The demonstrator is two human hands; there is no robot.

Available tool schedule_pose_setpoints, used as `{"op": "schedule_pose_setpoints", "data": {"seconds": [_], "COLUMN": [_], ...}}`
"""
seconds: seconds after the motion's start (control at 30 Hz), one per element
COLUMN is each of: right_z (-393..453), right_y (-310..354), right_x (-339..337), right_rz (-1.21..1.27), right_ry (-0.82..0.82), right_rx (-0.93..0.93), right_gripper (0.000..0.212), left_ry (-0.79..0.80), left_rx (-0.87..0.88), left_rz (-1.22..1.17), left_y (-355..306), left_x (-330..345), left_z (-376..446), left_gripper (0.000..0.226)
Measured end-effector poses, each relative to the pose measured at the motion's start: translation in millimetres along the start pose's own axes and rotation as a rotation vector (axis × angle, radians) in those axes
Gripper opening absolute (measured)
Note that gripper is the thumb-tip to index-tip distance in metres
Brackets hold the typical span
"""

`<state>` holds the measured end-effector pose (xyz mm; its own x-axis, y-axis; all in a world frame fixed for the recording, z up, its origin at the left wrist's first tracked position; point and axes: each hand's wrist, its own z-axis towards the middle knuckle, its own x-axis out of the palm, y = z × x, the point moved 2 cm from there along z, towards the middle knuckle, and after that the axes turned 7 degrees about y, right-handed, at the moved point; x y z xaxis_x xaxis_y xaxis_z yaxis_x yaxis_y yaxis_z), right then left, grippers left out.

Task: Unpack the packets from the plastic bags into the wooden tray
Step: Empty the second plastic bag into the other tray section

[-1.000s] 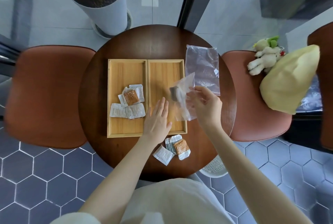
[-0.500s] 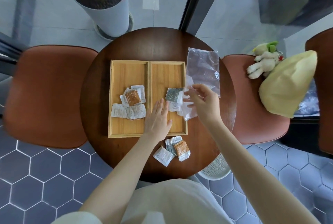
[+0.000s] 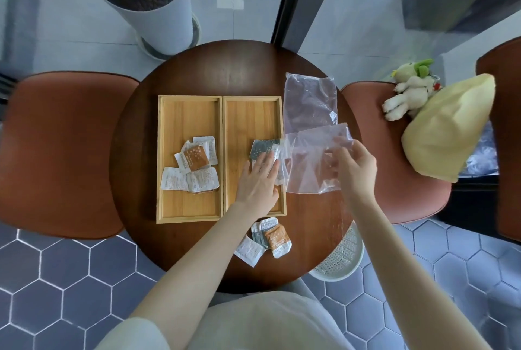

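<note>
A two-compartment wooden tray (image 3: 220, 216) lies on the round dark table. Several white and orange packets (image 3: 193, 165) are heaped in its left compartment. Grey and white packets (image 3: 263, 148) lie in the right compartment, by the mouth of a clear plastic bag (image 3: 313, 163). My left hand (image 3: 258, 183) rests flat on those packets, fingers spread. My right hand (image 3: 353, 168) pinches the far end of the bag and lifts it off the table. A second, flat plastic bag (image 3: 310, 101) lies behind it.
Several loose packets (image 3: 265, 239) lie on the table (image 3: 225, 68) near its front edge. Brown chairs stand left and right; the right one carries a plush toy (image 3: 408, 89) and a yellow bag (image 3: 448, 130). A white basket (image 3: 339, 261) sits under the table edge, a planter (image 3: 146, 3) behind.
The bag came down from above the tray and its grey packets slid out into the right compartment. My left hand moved forward onto them; my right hand drew the bag rightward.
</note>
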<state>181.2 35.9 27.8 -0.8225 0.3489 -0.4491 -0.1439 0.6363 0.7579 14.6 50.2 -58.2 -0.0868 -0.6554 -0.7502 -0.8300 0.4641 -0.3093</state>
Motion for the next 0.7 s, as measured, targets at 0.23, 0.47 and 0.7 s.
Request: {"op": "schedule_pose_setpoints", "data": {"seconds": [0.23, 0.47, 0.7], "right_z": [26, 33, 41], "right_y": [-49, -69, -86], "right_x": [-26, -35, -53], "right_rz": [-0.118, 0.343, 0.720], "right_ry": [-0.083, -0.144, -0.278], "right_rx": [0.177, 0.342, 0.535], "right_gripper": [0.020, 0.021, 0.007], "left_ry": [-0.026, -0.001, 0.004], "left_rx": [0.043, 0.044, -0.002], "left_rz": [0.075, 0.115, 0.181], "left_y": [-7, -3, 8], "left_x": [4, 14, 20], "left_z": [7, 17, 12], "left_gripper": [0.065, 0.062, 0.065]}}
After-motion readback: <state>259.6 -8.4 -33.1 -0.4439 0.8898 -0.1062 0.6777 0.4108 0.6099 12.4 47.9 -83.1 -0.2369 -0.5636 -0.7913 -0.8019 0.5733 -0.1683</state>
